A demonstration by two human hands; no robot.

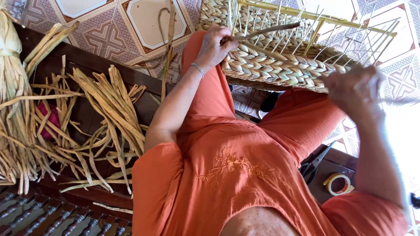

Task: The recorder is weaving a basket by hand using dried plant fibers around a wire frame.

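Over the tiled floor (148, 22), my left hand (214, 46) is gripping a reed (267, 31) on the basket (271, 65); my right hand (354, 89) is blurry, so I cannot tell its grip.

A dark wooden bench (87, 65) carries a heap of loose dried straw strips (109, 113), with a tied bundle of the same straw (11, 87) at its far end. A pink object (51, 119) lies half hidden under the strips. On the bench's other side lie black scissors (316, 162) and, near them, a tape roll (337, 183). Patterned floor tiles (113, 30) lie beyond.
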